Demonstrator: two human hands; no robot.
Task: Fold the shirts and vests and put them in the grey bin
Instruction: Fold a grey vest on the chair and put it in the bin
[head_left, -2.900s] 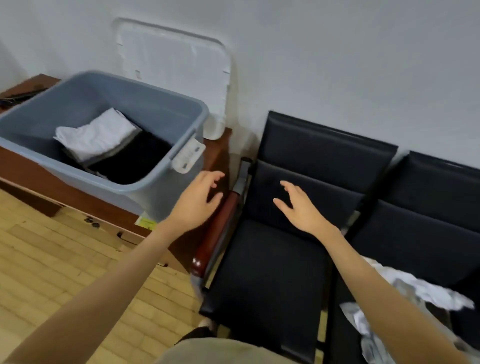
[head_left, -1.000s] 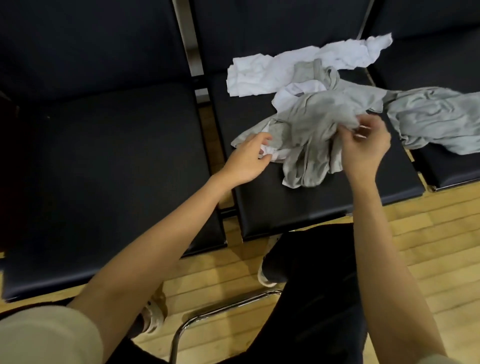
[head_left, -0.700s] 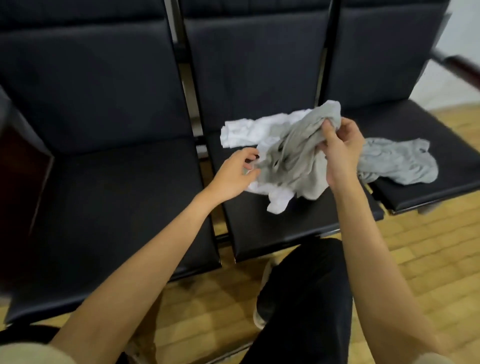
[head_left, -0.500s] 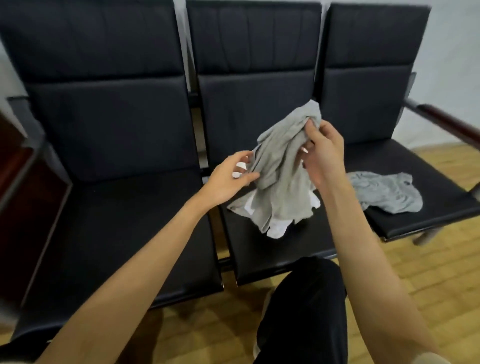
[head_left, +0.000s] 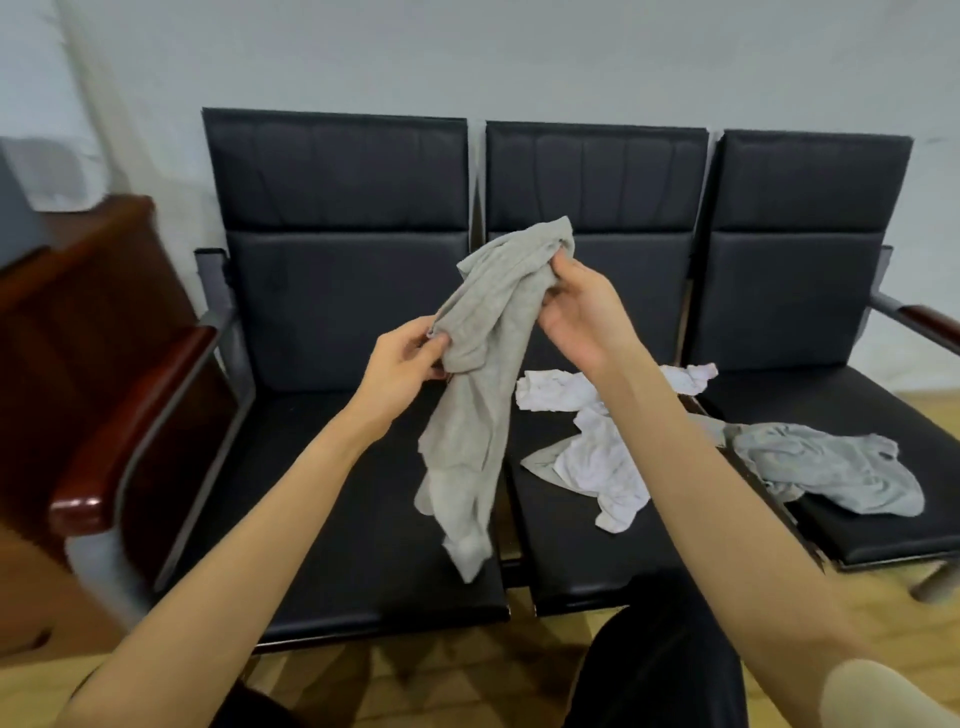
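A pale wall backs a row of three black padded seats (head_left: 358, 467) joined side by side, standing on a light wooden floor (head_left: 436, 675). To the far left, a dark reddish wooden cabinet (head_left: 78, 322) stands against the bench's end armrest, which is capped in glossy red-brown wood.

You hold a grey garment (head_left: 483, 374) up in the air in front of the gap between the left and middle seats. Your right hand (head_left: 582, 317) grips its bunched top edge, fingers curled round the cloth, at the higher point. Your left hand (head_left: 402, 364) pinches another edge lower and to the left, thumb and fingers closed on the fabric. The rest of the garment hangs down in a loose crumpled column, its lowest tip dangling over the front of the left seat; whether it touches the cushion, you cannot tell.

On the middle seat lies a crumpled white garment (head_left: 597, 457), partly hidden behind your right forearm. A second grey garment (head_left: 826, 473) lies in a heap across the right seat, its near edge close to the white one.

Your dark-trousered knee (head_left: 654, 654) shows below the middle seat.
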